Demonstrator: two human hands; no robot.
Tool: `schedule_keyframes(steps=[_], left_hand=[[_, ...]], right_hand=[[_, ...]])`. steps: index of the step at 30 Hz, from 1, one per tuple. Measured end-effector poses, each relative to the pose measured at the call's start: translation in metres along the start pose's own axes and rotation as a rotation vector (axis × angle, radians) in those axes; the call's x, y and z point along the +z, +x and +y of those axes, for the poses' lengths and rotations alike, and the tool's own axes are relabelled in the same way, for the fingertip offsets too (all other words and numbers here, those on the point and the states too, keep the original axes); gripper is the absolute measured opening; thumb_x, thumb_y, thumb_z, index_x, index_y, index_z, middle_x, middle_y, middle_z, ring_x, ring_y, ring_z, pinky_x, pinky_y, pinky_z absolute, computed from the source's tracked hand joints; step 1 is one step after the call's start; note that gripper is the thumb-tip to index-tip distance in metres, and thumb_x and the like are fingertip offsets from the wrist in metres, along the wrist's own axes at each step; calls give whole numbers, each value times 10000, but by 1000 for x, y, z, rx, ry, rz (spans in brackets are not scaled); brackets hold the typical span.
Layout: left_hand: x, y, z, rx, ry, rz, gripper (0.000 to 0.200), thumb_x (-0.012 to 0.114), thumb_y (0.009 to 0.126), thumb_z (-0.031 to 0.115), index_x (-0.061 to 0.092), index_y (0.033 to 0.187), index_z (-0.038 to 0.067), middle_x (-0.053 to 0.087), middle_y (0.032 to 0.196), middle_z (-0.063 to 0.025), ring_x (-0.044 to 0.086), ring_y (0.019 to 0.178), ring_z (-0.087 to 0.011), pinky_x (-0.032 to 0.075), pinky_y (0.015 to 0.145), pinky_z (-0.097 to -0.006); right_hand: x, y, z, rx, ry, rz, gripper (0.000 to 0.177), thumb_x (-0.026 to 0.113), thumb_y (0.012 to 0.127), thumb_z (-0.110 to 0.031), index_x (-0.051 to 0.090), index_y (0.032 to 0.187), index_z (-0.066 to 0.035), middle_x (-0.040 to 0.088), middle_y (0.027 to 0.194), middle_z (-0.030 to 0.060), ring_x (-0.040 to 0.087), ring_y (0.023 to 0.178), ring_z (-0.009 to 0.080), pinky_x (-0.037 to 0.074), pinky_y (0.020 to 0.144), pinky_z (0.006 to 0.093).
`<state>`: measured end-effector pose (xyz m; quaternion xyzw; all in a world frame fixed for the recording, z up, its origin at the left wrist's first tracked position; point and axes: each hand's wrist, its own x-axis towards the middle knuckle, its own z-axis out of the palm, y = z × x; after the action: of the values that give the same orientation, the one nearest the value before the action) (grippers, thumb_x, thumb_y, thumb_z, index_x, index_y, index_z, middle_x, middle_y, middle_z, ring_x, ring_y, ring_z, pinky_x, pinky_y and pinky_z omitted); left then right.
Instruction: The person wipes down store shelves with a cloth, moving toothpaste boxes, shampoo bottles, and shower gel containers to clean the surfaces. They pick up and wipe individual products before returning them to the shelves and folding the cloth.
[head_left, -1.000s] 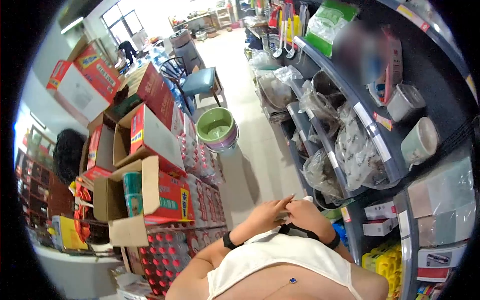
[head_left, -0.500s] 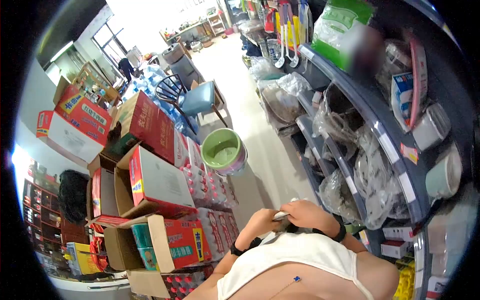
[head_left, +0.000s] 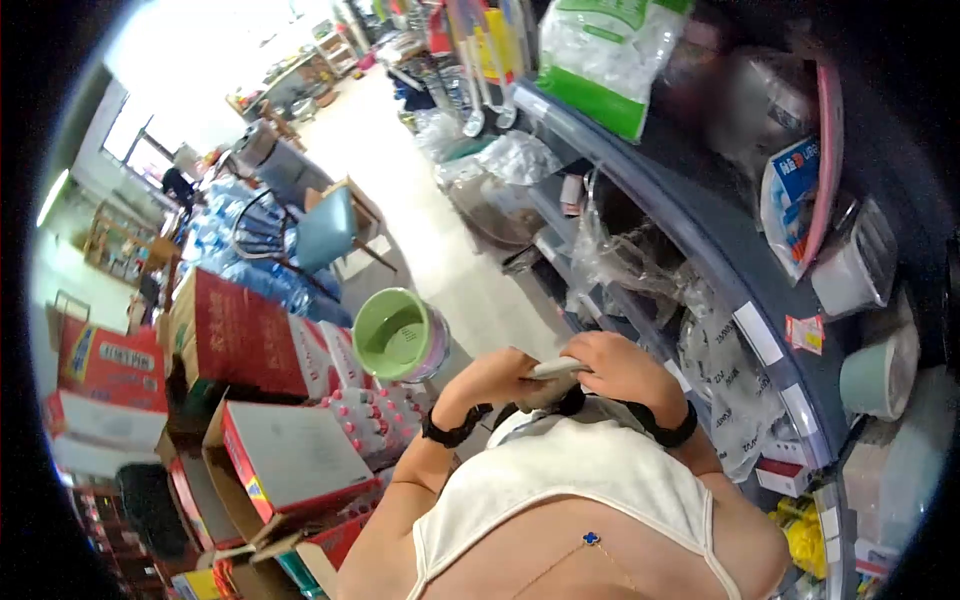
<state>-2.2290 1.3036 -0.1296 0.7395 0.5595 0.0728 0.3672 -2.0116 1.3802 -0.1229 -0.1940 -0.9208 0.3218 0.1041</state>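
Both of my hands are in front of my chest, at the lower middle of the view. My left hand [head_left: 492, 383] has its fingers closed on the left end of a pale, light-coloured cloth [head_left: 550, 382]. Closed on the other end of the cloth is my right hand [head_left: 617, 362]. A short stretch of it shows between the two hands, and dark and grey material lies just below. Black bands circle both wrists. A green bucket [head_left: 392, 334] stands beyond my left hand.
Shelves [head_left: 640, 190] with plastic-wrapped goods curve along the right. Opened cartons [head_left: 290, 455] and packs of bottles [head_left: 372, 422] are stacked at the left. A blue chair [head_left: 327, 230] stands farther back beside the pale floor aisle [head_left: 400, 190].
The camera view has shifted, so the bucket, chair and shelves sit farther left. Both hands are raised a little in the view, and the pale cloth between them shows more.
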Motion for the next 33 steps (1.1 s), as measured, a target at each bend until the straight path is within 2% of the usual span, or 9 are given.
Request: schedule_keyframes(steps=[4, 6, 8, 10, 12, 16, 25, 28, 33], left_hand=[[-42, 44, -4, 121, 51, 125, 294, 678, 760, 156, 636, 1009, 4, 619, 854, -221, 567, 717, -387, 478, 650, -389], [-79, 63, 14, 515, 168, 522, 463, 645, 681, 80, 605, 1142, 55, 624, 1091, -129, 585, 928, -324, 475, 803, -382], [-122, 67, 44, 663, 359, 736, 454, 646, 646, 87, 621, 1099, 94, 581, 1193, -80, 577, 1034, -278, 364, 963, -455], [-142, 85, 52, 812, 389, 871, 441, 638, 641, 94, 624, 1082, 102, 565, 1233, -86, 557, 1103, -255, 360, 965, -457], [-148, 123, 49, 912, 336, 799, 385, 640, 664, 104, 613, 1048, 96, 536, 1272, -109, 525, 1162, -262, 357, 975, -476], [-116, 230, 7, 991, 343, 522, 555, 640, 639, 48, 551, 1186, 88, 371, 1422, -115, 382, 1292, -289, 269, 1049, -532], [-115, 272, -34, 1185, 359, 487, 591, 546, 738, 59, 485, 1316, 167, 340, 1453, -93, 320, 1343, -287, 192, 1078, -560], [-129, 266, -33, 1136, 440, 483, 516, 556, 783, 123, 500, 1291, 193, 364, 1436, -64, 347, 1330, -228, 253, 1044, -548], [-144, 258, -16, 1184, 389, 381, 583, 595, 653, 70, 477, 1219, -3, 286, 1452, -176, 265, 1358, -340, 162, 1070, -604]], right_hand=[[-33, 18, 6, -13, -335, 302, 255, 593, 735, -72, 603, 989, -48, 598, 959, 129, 595, 909, 289, 457, 826, 417], [-58, 25, -3, -71, -507, 579, 281, 625, 706, -95, 606, 984, -65, 596, 1049, 104, 587, 1000, 259, 453, 877, 416], [-89, 29, -29, -97, -580, 745, 290, 644, 691, -102, 601, 976, -66, 588, 1108, 95, 572, 1056, 253, 446, 903, 417], [-96, 34, -33, -30, -660, 869, 308, 673, 650, -76, 586, 945, -61, 570, 1179, 91, 545, 1111, 261, 441, 919, 425], [-99, 41, -32, 107, -719, 948, 314, 677, 631, -53, 583, 930, -59, 559, 1203, 96, 535, 1124, 269, 439, 921, 422], [-76, 50, 44, 518, -762, 769, 314, 709, 607, -54, 557, 882, -40, 455, 1332, 119, 387, 1283, 279, 357, 1036, 428], [-63, 77, 37, 593, -534, 949, 582, 701, 718, -168, 477, 1251, -101, 394, 1381, 119, 360, 1297, 317, 314, 1052, 478], [-64, 87, 46, 693, -593, 1047, 587, 695, 732, -184, 471, 1268, -102, 393, 1383, 118, 369, 1285, 332, 324, 1041, 484], [-73, 105, 71, 788, -956, 1088, 498, 603, 817, -316, 493, 1260, -117, 487, 1211, 80, 471, 1073, 280, 372, 931, 424]])
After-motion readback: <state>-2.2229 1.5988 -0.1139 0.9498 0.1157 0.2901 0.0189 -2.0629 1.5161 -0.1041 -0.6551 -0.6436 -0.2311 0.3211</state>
